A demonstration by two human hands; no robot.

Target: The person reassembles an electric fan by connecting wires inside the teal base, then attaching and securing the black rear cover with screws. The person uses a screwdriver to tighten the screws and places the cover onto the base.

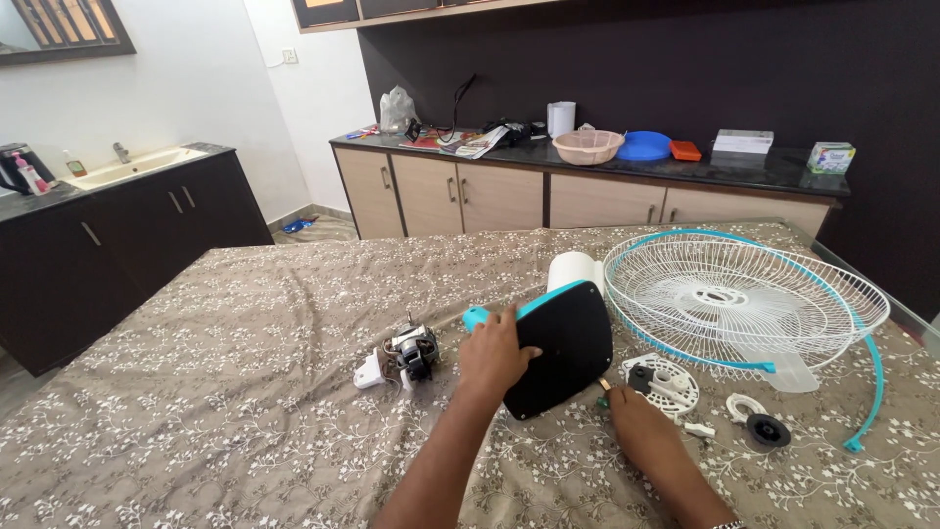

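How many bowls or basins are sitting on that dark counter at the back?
2. A beige bowl sits mid-counter, and a blue basin lies right beside it, on its right. Others may hide behind the clutter.

Two bare forearms are seen reaching in from the lower edge of the view, each ending in an ungloved hand: the left hand (pixel 497 356) and the right hand (pixel 638 423). No sleeves are visible on either forearm as far as the frame shows. No rings are discernible on the fingers that are seen. At the right wrist, close to the bottom edge, a small piece of a pale, metallic-looking band is glimpsed; whether it is a watch or a bracelet cannot be told.
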